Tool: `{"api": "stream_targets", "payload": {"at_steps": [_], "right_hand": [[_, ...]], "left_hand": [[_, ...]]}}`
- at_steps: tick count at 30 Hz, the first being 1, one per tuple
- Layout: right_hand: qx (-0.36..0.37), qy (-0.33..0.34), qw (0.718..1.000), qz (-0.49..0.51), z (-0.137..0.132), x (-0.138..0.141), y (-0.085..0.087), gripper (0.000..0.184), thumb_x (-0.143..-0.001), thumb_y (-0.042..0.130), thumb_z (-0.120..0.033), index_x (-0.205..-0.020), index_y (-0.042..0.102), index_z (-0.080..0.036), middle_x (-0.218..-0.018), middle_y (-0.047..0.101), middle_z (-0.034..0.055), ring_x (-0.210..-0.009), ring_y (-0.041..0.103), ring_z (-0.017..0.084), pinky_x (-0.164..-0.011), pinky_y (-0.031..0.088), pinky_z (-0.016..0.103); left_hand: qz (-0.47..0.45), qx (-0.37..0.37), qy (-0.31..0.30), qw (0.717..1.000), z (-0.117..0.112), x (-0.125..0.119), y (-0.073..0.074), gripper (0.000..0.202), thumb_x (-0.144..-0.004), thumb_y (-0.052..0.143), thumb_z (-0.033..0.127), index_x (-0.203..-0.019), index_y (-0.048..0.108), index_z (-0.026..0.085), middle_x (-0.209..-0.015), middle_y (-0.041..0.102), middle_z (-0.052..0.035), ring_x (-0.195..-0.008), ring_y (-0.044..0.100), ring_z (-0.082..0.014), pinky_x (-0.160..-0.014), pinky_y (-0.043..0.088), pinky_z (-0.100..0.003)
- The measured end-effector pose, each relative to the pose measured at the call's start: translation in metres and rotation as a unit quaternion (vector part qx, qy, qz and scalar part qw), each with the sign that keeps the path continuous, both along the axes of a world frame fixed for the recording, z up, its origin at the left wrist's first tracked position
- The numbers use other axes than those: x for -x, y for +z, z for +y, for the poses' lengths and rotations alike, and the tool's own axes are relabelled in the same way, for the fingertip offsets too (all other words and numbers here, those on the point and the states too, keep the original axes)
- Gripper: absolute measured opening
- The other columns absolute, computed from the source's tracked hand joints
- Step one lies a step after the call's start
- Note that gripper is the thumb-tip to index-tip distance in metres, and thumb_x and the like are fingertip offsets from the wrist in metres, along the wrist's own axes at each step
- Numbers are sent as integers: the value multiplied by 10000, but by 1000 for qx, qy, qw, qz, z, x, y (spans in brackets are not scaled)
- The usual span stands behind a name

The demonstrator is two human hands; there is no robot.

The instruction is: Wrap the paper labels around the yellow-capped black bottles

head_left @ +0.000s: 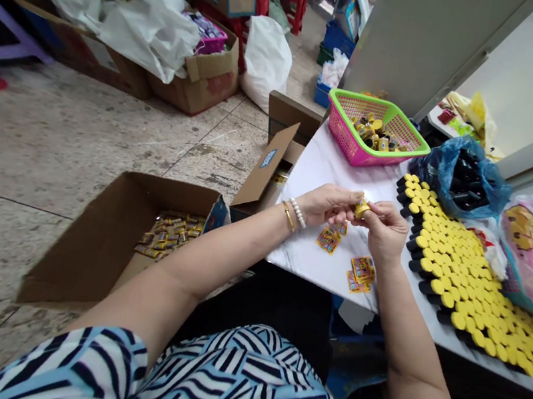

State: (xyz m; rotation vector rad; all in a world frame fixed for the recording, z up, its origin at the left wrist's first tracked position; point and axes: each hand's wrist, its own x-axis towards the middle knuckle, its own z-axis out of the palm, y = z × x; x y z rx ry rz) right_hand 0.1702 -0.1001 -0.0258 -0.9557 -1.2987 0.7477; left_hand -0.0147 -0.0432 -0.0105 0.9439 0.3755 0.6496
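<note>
My left hand (329,204), with a bead bracelet and a gold bangle on the wrist, is closed on one side of a small yellow container (361,208). The fingers of my right hand (385,230) pinch the same container from the other side, above the marble-patterned table. The fingers cover much of it, so its lower part is hard to make out. Below my hands lie small printed orange-yellow cards or labels (328,240), with another small stack of labels (361,272) nearer the table's front edge.
Rows of black containers with yellow tops (476,280) cover the table's right side. Behind them stand a blue plastic bag (467,174) and a pink-green basket (334,119) of small containers. An open cardboard box (82,244) with wrapped pieces sits on the floor to the left.
</note>
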Motion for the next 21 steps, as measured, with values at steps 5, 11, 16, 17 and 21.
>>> {"api": "stream_targets", "payload": {"at_steps": [5,11,16,17,21], "right_hand": [[17,-3,1000,-1,-3,4,0,203,-784,880,-337,-866,734,-222,-899,640,-33,-661,731,129,-623,709,324],[-9,4,998,-68,-3,5,2,246,-785,875,-361,-979,768,-252,-1067,633,-3,-754,730,131,-695,713,342],[-18,-50,996,-71,-3,5,3,217,-834,818,-418,-918,744,-232,-1041,618,-3,-739,715,128,-661,709,349],[-8,-45,996,-78,-3,6,4,224,-846,802,-427,-952,741,-238,-1049,631,0,-754,722,133,-686,708,356],[36,-18,991,-129,-7,12,6,483,-807,826,-435,-1249,690,-296,-1160,682,26,-813,740,155,-759,680,350]], "left_hand": [[67,-15,48,996,-2,-2,-2,554,-791,792,647,-759,636,117,-497,558,33,-287,367,-23,-290,165,-179],[49,21,39,998,-2,-7,-8,573,-801,769,667,-751,639,112,-524,603,0,-317,428,-33,-302,221,-162],[14,86,13,996,0,-7,-3,416,-929,732,475,-771,649,99,-531,620,-7,-341,439,-18,-349,277,-130],[15,94,23,995,0,-7,-3,408,-923,744,457,-755,643,100,-520,607,-1,-339,428,-15,-345,259,-130],[36,92,60,993,-1,-4,-2,470,-877,774,517,-701,626,107,-490,572,6,-337,411,-19,-334,218,-146]]}}
